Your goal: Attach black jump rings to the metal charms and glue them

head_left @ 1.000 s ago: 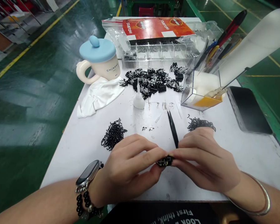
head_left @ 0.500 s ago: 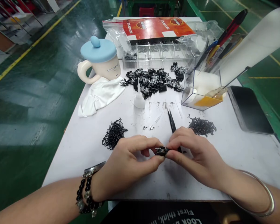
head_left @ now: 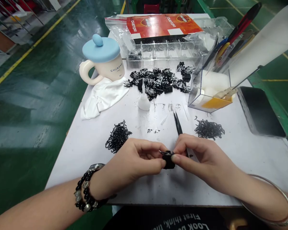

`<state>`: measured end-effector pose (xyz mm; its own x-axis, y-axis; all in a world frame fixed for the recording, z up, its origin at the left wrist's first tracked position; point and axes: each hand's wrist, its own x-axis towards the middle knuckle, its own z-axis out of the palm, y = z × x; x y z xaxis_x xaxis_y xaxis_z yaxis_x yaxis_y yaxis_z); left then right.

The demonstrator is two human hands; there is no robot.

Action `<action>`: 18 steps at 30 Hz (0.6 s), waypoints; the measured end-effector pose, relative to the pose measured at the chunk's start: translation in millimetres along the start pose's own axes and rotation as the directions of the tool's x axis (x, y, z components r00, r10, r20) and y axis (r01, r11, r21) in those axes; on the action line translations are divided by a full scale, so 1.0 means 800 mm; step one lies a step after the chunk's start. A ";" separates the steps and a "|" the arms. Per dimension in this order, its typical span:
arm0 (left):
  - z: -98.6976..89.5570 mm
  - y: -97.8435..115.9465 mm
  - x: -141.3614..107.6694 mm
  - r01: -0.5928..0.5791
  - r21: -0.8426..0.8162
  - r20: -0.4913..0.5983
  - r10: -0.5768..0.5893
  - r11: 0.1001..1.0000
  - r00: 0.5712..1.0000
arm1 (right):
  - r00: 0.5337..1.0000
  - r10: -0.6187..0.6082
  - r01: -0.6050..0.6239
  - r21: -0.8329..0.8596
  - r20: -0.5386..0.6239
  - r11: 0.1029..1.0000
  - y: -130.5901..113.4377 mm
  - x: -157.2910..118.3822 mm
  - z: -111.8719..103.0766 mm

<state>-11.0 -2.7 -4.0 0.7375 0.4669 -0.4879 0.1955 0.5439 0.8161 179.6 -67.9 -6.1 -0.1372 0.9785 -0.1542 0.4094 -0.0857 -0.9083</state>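
Note:
Between the fingertips of both hands is a small black plastic part with metal pieces (head_left: 168, 160), its flat black face toward me. My left hand (head_left: 136, 157) pinches its left side between thumb and fingers. My right hand (head_left: 197, 156) pinches the upper right edge. Black tweezers (head_left: 178, 124) lie on the table just beyond my right hand, partly hidden by it. Past my left hand is a heap of small curved black pieces (head_left: 118, 136); a similar heap (head_left: 209, 129) lies beyond my right hand. Two tiny metal bits (head_left: 156, 130) rest between the heaps.
Farther back lie a pile of black-and-metal parts (head_left: 158, 81), a small white squeeze bottle (head_left: 144, 101) and a clear divided tray (head_left: 162, 52). A lidded mug (head_left: 109, 68) and white cloth (head_left: 103, 97) stand left; a clear pen holder (head_left: 210, 95) and phone (head_left: 261, 111) are right.
The black part has been turned, so its flat face now shows instead of its metal-lined edge. Both hands remain pinched on it, with the fingers slightly shifted. The view has moved slightly.

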 end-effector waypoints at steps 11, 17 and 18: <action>0.000 -0.001 -0.001 0.043 -0.026 -0.004 -0.044 0.999 0.999 | 0.998 0.058 -0.058 0.033 0.000 0.998 -0.002 0.005 0.002; 0.000 0.006 -0.003 0.112 -0.042 0.006 -0.111 0.993 0.994 | 0.987 0.153 -0.155 0.049 0.043 0.987 -0.005 0.004 0.001; 0.000 0.008 -0.003 0.118 -0.047 0.012 -0.117 0.992 0.993 | 0.986 0.160 -0.162 0.047 0.044 0.986 -0.005 0.005 0.001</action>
<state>-11.1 -0.6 2.2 0.7174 0.3914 -0.5763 0.2501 0.6273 0.7375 176.7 -63.7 -3.5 -0.1101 0.9429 -0.3142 0.3834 -0.2514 -0.8887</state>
